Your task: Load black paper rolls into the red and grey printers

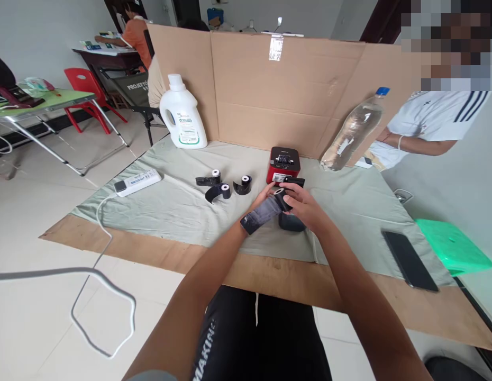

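A small dark roll with a white core is held between my two hands, its dark strip hanging unrolled toward the left over my left wrist. My right hand has its fingers closed round the roll's right side. My left hand is behind the roll and strip, which hide most of its fingers. Just beyond stands a red and black box-shaped device. A dark rounded object sits under my right hand, partly covered. Several similar rolls, one of them the roll, lie on the cloth to the left.
A white jug and a tilted clear bottle stand before a cardboard screen. A power strip lies left, a phone right. A green stool is beyond the table's right edge. A person in white is at the right.
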`<move>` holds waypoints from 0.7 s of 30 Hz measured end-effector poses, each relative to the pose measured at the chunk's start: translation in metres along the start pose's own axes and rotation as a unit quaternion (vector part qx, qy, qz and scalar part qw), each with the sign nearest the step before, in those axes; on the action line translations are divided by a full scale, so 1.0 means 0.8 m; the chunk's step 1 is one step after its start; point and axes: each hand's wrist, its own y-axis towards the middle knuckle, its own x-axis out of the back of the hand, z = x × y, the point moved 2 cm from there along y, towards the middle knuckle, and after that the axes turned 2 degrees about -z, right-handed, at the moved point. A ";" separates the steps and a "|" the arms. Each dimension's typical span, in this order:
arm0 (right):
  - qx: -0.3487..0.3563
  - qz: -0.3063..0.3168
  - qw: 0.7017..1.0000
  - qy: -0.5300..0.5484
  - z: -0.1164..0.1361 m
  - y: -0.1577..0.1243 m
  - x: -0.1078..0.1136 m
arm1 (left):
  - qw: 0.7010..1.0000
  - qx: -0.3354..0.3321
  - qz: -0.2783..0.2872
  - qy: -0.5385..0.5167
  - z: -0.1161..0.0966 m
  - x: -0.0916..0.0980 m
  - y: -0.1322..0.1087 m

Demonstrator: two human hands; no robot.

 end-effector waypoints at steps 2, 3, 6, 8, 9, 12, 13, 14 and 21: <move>-0.004 -0.033 0.998 -0.055 -0.007 -0.005 0.026 | 0.999 0.033 0.007 -0.025 -0.001 -0.002 -0.002; -0.002 -0.045 0.995 -0.084 -0.012 -0.005 0.038 | 0.998 0.053 0.009 -0.036 -0.002 -0.002 -0.004; 0.025 -0.059 0.981 -0.182 -0.029 -0.002 0.068 | 0.994 0.095 0.012 -0.044 -0.010 -0.003 -0.008; 0.055 -0.061 0.960 -0.268 -0.038 0.006 0.082 | 0.994 0.102 0.018 -0.038 -0.015 -0.004 -0.010; 0.072 -0.061 0.945 -0.313 -0.041 0.011 0.087 | 0.994 0.101 0.023 -0.033 -0.017 -0.004 -0.010; 0.108 -0.044 0.900 -0.420 -0.046 0.026 0.092 | 0.995 0.094 0.045 -0.011 -0.018 -0.006 -0.010; 0.113 -0.036 0.891 -0.438 -0.047 0.031 0.093 | 0.994 0.092 0.052 -0.002 -0.017 -0.007 -0.010; 0.113 -0.030 0.887 -0.446 -0.047 0.035 0.093 | 0.994 0.090 0.058 0.005 -0.016 -0.008 -0.011; 0.102 -0.007 0.927 -0.361 -0.031 0.044 0.085 | 0.998 0.061 0.012 0.010 -0.017 -0.007 -0.010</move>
